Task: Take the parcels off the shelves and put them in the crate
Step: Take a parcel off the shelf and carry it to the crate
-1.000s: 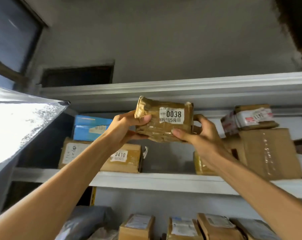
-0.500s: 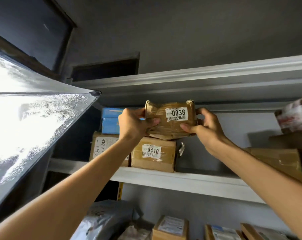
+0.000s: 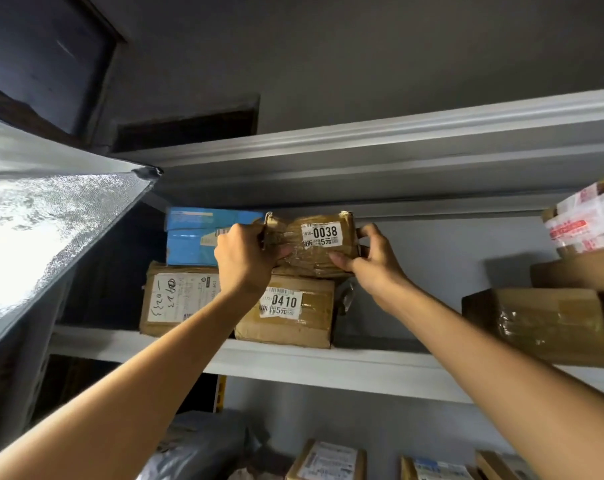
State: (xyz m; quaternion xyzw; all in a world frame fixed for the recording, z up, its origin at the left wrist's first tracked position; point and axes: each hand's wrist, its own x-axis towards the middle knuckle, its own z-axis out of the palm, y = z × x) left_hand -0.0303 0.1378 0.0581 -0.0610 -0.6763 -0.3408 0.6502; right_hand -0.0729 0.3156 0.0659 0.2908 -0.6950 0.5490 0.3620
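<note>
**Colleague:** What can go wrong up there?

**Me:** Starting at the left, the blue box (image 3: 196, 237) is stacked on the carton with the handwritten label (image 3: 179, 299), and my left hand (image 3: 245, 258) is right in front of both. A careless pull could drag the blue box along.

**Colleague:** And the parcel?

**Me:** The 0038 parcel (image 3: 314, 244) is between my hands, on or just above the 0410 box (image 3: 286, 313). I can't tell whether it's clear. My left hand grips its crumpled left end with the thumb across the front. My right hand (image 3: 373, 261) grips the right end the same way, fingers behind. The wrapping is glossy tape and my arms are stretched upward, so I reckon it could slide out. It could also snag the 0410 box and nudge it over the shelf (image 3: 328, 365) edge.

**Colleague:** Anything on the right?

**Me:** The taped brown box (image 3: 535, 323) sits well apart, so that's no worry. The crate isn't in view, though, so I'd be lowering the parcel half blind.
</note>
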